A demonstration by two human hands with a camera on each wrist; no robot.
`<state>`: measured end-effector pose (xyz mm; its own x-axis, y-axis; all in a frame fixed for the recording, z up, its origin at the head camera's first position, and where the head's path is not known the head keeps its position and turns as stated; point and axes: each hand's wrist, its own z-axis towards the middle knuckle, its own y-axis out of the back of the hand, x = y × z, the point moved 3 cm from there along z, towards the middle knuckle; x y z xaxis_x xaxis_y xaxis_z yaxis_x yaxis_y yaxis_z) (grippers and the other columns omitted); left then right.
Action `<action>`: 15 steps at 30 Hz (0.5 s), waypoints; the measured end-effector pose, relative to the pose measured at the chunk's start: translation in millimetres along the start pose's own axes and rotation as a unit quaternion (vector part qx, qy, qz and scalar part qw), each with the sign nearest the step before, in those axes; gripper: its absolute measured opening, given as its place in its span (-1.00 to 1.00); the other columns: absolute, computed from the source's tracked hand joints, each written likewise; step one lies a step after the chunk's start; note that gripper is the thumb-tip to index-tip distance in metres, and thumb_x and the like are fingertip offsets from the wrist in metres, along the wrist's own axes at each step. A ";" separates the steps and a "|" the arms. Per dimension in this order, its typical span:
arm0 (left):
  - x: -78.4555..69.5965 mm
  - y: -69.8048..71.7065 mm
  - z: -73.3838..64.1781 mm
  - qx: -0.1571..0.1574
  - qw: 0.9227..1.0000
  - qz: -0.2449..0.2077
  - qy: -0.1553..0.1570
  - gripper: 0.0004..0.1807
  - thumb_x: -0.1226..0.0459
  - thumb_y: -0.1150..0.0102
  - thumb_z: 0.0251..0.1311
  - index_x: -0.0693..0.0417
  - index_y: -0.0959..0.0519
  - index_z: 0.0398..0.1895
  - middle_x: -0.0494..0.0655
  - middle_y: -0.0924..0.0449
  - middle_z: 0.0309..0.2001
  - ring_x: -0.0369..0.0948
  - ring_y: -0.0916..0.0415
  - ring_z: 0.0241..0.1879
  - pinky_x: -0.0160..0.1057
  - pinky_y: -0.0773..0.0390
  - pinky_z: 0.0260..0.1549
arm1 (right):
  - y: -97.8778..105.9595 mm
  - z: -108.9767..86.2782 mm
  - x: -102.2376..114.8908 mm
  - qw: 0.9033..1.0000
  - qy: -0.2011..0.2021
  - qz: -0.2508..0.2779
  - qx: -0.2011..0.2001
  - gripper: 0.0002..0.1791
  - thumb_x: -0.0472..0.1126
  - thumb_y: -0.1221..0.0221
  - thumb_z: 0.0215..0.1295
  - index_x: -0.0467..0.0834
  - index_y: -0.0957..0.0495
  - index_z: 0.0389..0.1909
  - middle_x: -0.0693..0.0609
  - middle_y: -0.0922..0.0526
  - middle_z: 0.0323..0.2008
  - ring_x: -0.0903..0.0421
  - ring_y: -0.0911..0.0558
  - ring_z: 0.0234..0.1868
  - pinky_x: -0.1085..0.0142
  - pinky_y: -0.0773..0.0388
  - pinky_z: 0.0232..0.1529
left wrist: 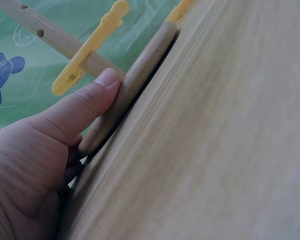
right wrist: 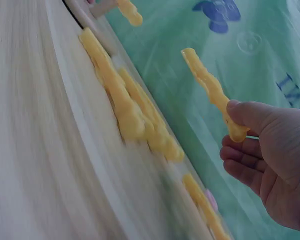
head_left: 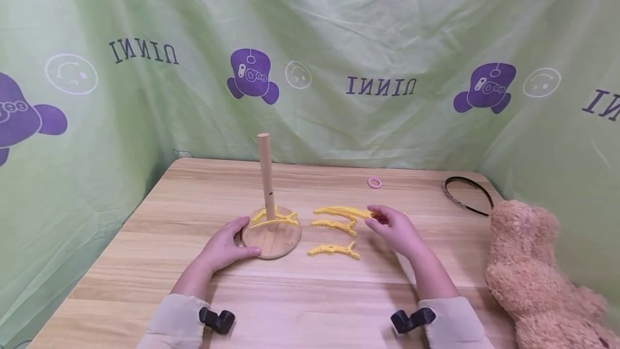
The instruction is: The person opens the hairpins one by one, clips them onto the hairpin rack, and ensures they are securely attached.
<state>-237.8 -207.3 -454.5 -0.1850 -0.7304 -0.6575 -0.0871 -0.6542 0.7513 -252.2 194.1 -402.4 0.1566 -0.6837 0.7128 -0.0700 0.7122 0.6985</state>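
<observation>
A wooden stand with a round base [head_left: 276,246] and an upright dowel [head_left: 265,171] is on the table. My left hand [head_left: 225,246] grips the base's rim, with the thumb [left wrist: 92,102] on its edge. Around the dowel's foot is a yellow branch-shaped piece [left wrist: 90,50], a little above the base. My right hand [head_left: 394,230] pinches one end of another yellow branch-shaped piece [right wrist: 207,82], raised off the table. More such pieces lie right of the stand, including a near one [head_left: 334,251] and a middle one [head_left: 334,225]. The held piece overlaps the farthest in the head view.
A pink ring [head_left: 374,182] lies towards the table's back edge. At the back right is a black headband [head_left: 467,198]. A fluffy brown plush toy [head_left: 528,273] sits along the right edge. Green printed cloth [head_left: 310,117] hangs behind and at the sides.
</observation>
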 end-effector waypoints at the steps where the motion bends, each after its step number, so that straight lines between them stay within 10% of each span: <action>1: -0.2 -0.1 -0.3 0.000 1.000 0.001 0.000 0.09 -0.11 -0.49 -0.09 0.32 -0.24 0.42 0.40 -0.18 0.42 0.29 -0.13 0.43 0.27 -0.15 0.39 | -3.2 2.6 6.5 1.000 0.011 0.002 0.001 -0.49 -0.10 -0.19 0.38 -0.28 -0.46 0.25 -0.21 -0.66 -0.02 -0.10 -0.63 0.02 0.04 -0.62 0.05; 15: -1.3 -0.8 -0.4 -0.005 1.000 0.007 -0.005 0.09 -0.11 -0.49 -0.10 0.32 -0.26 0.41 0.40 -0.22 0.40 0.29 -0.17 0.40 0.26 -0.19 0.37 | -39.5 29.8 76.1 0.995 0.093 -0.025 0.016 -0.58 -0.07 -0.22 0.34 -0.19 -0.59 0.13 -0.04 -0.75 -0.10 0.02 -0.68 -0.04 0.13 -0.66 -0.03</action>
<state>-237.2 -205.9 -454.3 -0.1966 -0.7370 -0.6467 -0.0746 -0.6464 0.7594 -266.9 109.2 -373.9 0.3408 -0.6750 0.6544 -0.0874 0.6703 0.7370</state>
